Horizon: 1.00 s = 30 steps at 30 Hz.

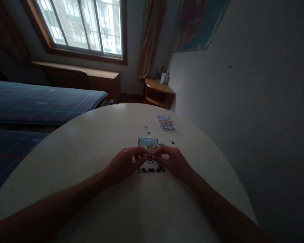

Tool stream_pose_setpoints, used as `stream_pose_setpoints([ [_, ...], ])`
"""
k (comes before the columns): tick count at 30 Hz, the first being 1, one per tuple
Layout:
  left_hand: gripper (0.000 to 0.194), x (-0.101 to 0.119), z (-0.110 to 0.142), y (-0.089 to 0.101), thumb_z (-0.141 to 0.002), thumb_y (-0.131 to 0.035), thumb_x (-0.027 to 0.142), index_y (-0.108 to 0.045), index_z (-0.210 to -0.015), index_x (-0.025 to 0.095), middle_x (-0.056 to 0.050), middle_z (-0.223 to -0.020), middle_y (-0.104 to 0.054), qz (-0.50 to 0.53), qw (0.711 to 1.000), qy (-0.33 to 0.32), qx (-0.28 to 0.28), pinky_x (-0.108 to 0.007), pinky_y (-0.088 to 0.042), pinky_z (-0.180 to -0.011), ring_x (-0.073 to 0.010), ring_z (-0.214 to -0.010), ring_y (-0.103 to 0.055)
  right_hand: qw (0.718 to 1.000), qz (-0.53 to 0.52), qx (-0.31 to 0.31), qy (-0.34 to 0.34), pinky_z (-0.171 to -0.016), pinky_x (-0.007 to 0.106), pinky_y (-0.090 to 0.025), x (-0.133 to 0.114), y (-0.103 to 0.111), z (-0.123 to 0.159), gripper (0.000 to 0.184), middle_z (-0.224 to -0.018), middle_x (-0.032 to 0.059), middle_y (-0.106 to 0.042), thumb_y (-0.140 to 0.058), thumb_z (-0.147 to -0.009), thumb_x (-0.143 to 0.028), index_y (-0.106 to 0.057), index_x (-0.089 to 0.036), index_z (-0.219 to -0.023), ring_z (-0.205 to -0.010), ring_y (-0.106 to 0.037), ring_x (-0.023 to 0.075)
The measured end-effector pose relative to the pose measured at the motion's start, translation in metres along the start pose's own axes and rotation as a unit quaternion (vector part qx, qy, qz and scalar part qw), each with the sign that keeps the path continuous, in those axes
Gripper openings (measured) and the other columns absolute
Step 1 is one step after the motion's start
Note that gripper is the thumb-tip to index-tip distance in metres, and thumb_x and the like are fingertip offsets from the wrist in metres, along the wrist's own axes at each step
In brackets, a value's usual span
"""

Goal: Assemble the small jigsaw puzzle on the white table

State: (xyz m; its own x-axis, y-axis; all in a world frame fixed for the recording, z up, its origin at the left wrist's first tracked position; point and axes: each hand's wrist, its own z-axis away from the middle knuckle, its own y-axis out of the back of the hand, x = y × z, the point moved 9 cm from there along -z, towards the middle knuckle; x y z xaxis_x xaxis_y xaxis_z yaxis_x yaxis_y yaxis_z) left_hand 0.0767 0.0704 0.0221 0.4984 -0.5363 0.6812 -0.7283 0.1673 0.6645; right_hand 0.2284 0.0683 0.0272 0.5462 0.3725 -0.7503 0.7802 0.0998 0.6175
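Observation:
A partly assembled jigsaw puzzle lies flat on the white table, its upper part joined and a separate strip of joined pieces along the bottom. Between the two sections, my left hand and my right hand meet fingertip to fingertip. Both pinch a small dark blue and white puzzle piece over the gap. Fingers cover parts of the puzzle's left and right sides. Loose pieces lie close by: one piece and another piece above the puzzle, and a dark piece to the right.
A crumpled colourful picture sheet rests behind the puzzle on the round white table. Beyond the table's left edge is a bed with a plaid cover. A wooden corner shelf stands behind, and a wall runs along the right.

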Motion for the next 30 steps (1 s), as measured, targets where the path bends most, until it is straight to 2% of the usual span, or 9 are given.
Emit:
stream_pose_setpoints([
  [6,0.015,0.002,0.002,-0.004,-0.087,-0.061,0.028,-0.073,-0.090,0.020,0.001,-0.072,-0.070,0.022,0.998,0.035,-0.053,-0.023,-0.042,-0.061,-0.0118,-0.062,-0.057,0.998,-0.012,-0.028,0.054,-0.077,0.027,-0.052,-0.015,-0.014,0.004,0.007,-0.084,0.0011,-0.074,-0.068,-0.088,-0.027,-0.071,-0.021,-0.087,-0.079,-0.069,0.0146],
  [10,0.018,-0.001,0.002,-0.007,-0.086,-0.060,0.032,-0.072,-0.090,0.019,0.000,-0.076,-0.071,0.036,0.992,0.061,-0.100,-0.022,-0.042,-0.058,-0.0113,-0.060,-0.057,0.996,-0.006,-0.025,0.080,-0.078,0.029,-0.053,-0.022,-0.020,0.006,0.011,-0.089,0.0025,-0.074,-0.063,-0.092,-0.029,-0.070,-0.021,-0.090,-0.082,-0.069,0.0154],
  [14,0.018,-0.013,0.001,-0.002,-0.084,-0.060,0.033,-0.071,-0.086,0.018,-0.001,-0.076,-0.072,0.011,0.990,0.094,-0.101,-0.022,-0.043,-0.058,-0.0116,-0.059,-0.057,0.995,0.048,0.002,0.090,-0.082,0.032,-0.051,-0.021,-0.021,0.007,0.009,-0.095,0.0050,-0.074,-0.063,-0.091,-0.028,-0.068,-0.022,-0.096,-0.088,-0.068,0.0173],
  [18,0.018,-0.027,0.000,-0.002,-0.081,-0.060,0.031,-0.072,-0.082,0.018,-0.002,-0.077,-0.074,-0.013,0.985,0.127,-0.112,-0.024,-0.045,-0.062,-0.0140,-0.063,-0.061,0.971,0.148,-0.029,0.186,-0.087,0.036,-0.044,-0.034,-0.029,0.012,0.005,-0.095,0.0045,-0.073,-0.067,-0.088,-0.025,-0.068,-0.022,-0.093,-0.094,-0.066,0.0191],
  [22,0.022,-0.031,0.000,-0.005,-0.082,-0.058,0.033,-0.075,-0.082,0.018,-0.003,-0.077,-0.074,-0.024,0.981,0.146,-0.126,-0.025,-0.046,-0.064,-0.0161,-0.066,-0.064,0.944,0.187,-0.070,0.263,-0.083,0.032,-0.039,-0.043,-0.035,0.020,0.005,-0.091,0.0010,-0.073,-0.067,-0.089,-0.026,-0.071,-0.024,-0.088,-0.087,-0.064,0.0162],
  [26,0.023,-0.032,0.003,-0.007,-0.081,-0.058,0.033,-0.076,-0.084,0.019,-0.003,-0.081,-0.076,-0.015,0.978,0.159,-0.133,-0.025,-0.046,-0.066,-0.0159,-0.066,-0.065,0.927,0.220,-0.093,0.289,-0.080,0.030,-0.036,-0.044,-0.041,0.024,0.011,-0.088,-0.0010,-0.072,-0.062,-0.093,-0.029,-0.072,-0.026,-0.089,-0.083,-0.061,0.0145],
  [30,0.025,-0.035,0.005,-0.009,-0.081,-0.058,0.036,-0.076,-0.083,0.018,-0.003,-0.081,-0.076,-0.008,0.976,0.168,-0.141,-0.025,-0.046,-0.065,-0.0163,-0.067,-0.066,0.922,0.232,-0.107,0.290,-0.080,0.029,-0.036,-0.042,-0.043,0.025,0.014,-0.088,-0.0018,-0.071,-0.060,-0.095,-0.029,-0.072,-0.027,-0.089,-0.081,-0.060,0.0134],
])
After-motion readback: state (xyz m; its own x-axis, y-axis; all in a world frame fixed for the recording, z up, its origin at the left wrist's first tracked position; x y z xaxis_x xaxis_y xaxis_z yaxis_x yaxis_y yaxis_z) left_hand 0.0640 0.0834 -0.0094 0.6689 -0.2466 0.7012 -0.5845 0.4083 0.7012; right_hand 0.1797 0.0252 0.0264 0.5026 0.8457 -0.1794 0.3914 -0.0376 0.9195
